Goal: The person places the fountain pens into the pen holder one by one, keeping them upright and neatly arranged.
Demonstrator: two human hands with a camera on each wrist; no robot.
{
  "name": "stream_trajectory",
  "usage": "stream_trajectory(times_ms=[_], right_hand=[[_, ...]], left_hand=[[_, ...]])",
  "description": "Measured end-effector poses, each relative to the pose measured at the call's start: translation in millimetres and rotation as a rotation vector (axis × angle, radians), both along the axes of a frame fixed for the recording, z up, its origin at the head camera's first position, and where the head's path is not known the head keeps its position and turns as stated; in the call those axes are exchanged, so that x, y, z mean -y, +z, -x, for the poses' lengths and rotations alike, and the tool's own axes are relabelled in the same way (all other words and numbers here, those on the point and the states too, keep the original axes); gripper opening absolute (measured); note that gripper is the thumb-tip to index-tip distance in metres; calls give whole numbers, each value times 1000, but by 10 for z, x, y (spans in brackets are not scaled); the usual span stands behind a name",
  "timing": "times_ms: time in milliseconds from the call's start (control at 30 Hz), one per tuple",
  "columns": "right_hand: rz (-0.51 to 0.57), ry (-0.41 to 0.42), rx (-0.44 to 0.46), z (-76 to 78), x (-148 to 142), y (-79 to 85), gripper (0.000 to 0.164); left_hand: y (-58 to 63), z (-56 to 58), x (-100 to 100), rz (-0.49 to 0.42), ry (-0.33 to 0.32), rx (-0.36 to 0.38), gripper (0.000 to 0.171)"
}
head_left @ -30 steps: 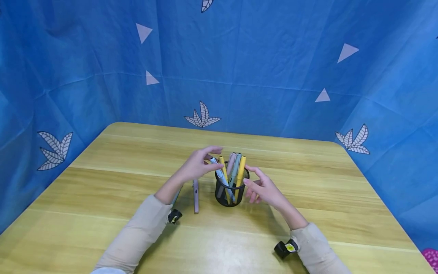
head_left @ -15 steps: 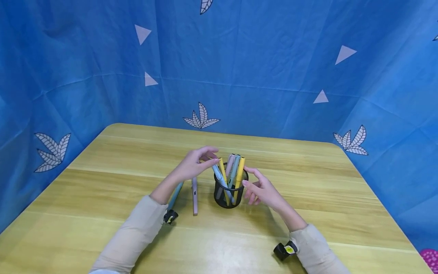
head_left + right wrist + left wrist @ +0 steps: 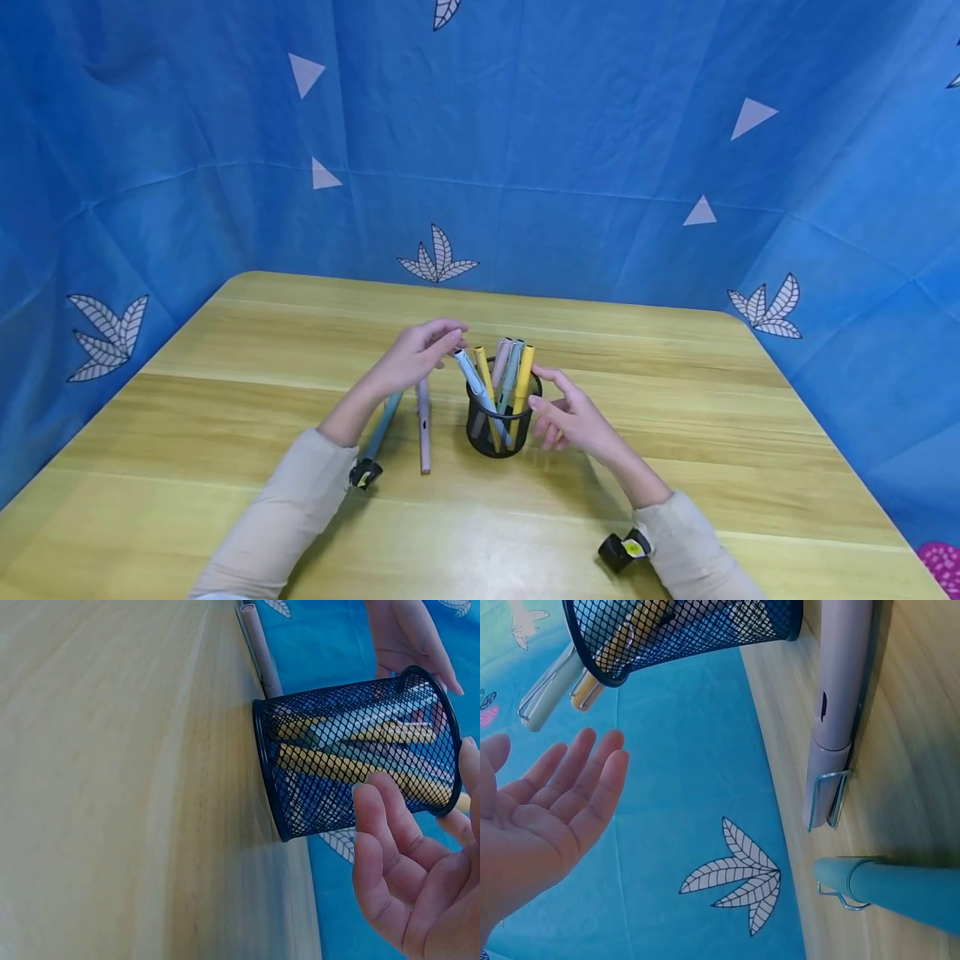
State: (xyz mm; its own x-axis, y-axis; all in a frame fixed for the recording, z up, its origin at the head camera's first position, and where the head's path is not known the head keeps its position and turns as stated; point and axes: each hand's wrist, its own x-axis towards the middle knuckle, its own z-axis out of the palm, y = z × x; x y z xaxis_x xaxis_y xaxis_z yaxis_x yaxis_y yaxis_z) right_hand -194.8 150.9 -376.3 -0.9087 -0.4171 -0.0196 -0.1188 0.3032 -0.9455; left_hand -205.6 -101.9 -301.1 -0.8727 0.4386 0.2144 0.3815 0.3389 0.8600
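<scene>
A black mesh pen holder stands upright near the table's middle. Inside it lean a light blue pen, two yellow pens, one of them a yellow pen at the right, a lilac pen and a grey-green pen. My left hand is just left of the light blue pen's top, palm visible in the left wrist view, fingers extended and holding nothing. My right hand is at the holder's right side, thumb and index finger at the rim, the other fingers loosely bent beside the mesh.
Left of the holder a purple pen lies on the wooden table. A teal pen lies beside it, partly hidden by my left wrist. A blue patterned curtain hangs behind and around the table.
My left hand has let go of the light blue pen and drawn back left, and that pen now leans on the holder's left rim. The right hand stays at the rim.
</scene>
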Motion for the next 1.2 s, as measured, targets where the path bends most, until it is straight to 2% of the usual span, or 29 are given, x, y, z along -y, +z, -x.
stream_trajectory(times_ms=[400,667,1000,1200], right_hand=[[0,2,-2,-8,-2,8,55],[9,-1,8,0,-3,-3,56],[6,-3,1,-7,5,8,56],[1,-17,-7,-15,9,19,55]], left_hand=[[-18,2,61,22,0,-29,32],[-291,214,165,25,18,-2,35],[-312,208,255,27,7,-11,38],[-334,198,300,32,28,29,37]])
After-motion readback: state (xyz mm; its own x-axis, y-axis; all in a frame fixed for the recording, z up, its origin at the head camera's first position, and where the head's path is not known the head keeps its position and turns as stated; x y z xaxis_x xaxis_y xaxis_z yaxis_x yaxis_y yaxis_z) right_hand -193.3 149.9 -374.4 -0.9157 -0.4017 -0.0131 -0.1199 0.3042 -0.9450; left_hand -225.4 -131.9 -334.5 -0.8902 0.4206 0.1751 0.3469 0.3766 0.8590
